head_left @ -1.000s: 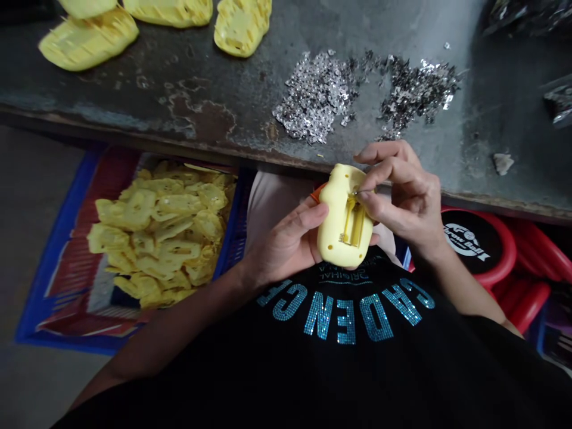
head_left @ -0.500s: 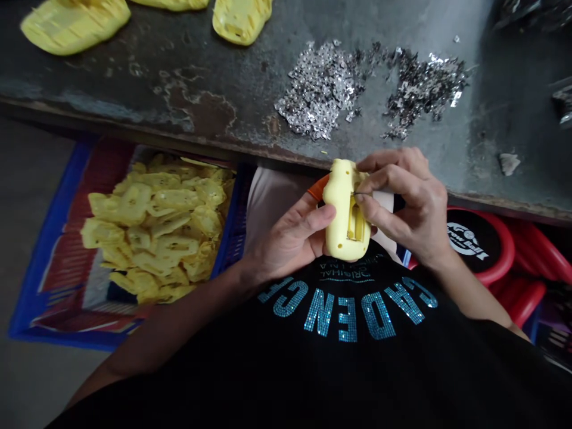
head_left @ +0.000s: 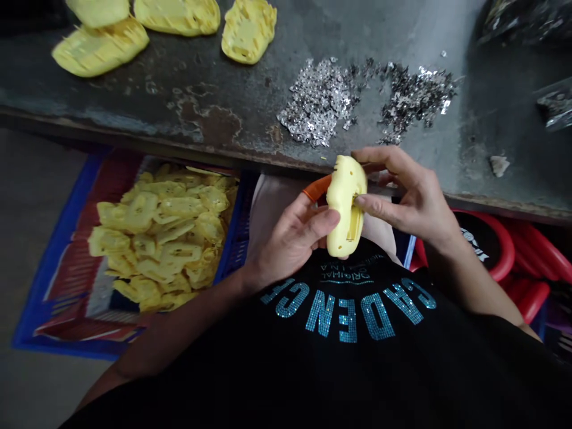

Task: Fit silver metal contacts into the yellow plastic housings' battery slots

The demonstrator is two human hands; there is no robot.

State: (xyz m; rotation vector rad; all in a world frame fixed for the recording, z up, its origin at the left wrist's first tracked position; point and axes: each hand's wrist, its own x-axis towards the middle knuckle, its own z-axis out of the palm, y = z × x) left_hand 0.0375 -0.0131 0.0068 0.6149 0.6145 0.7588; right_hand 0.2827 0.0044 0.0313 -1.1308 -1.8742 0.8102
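A pale yellow plastic housing (head_left: pixel 343 190) with a long rectangular slot is held upright over my lap, just off the bench edge. My left hand (head_left: pixel 290 238) is closed around its left side, thumb on the front, and an orange cover (head_left: pixel 317 188) sits on one finger. My right hand (head_left: pixel 411 193) grips the housing's right side. Its thumb presses at the upper end of the slot while the fingers reach behind the top. Whatever lies beneath that thumb is hidden. Small shiny metal pieces (head_left: pixel 319 101) lie heaped on the bench beyond my hands, with a second, darker heap (head_left: pixel 413 95) beside them.
Several yellow shells (head_left: pixel 248 33) lie at the bench's far left. Below the metal bench (head_left: pixel 179 77), a blue crate (head_left: pixel 49 250) holds many yellow parts (head_left: pixel 170 214). Red round-seated stools (head_left: pixel 503 244) stand at right. Plastic bags (head_left: pixel 556 104) rest on the bench's right.
The right thumb and index finger pinched a thin dark piece at the slot; now the thumb presses there and the fingers have gone behind the housing. The housing has turned slightly.
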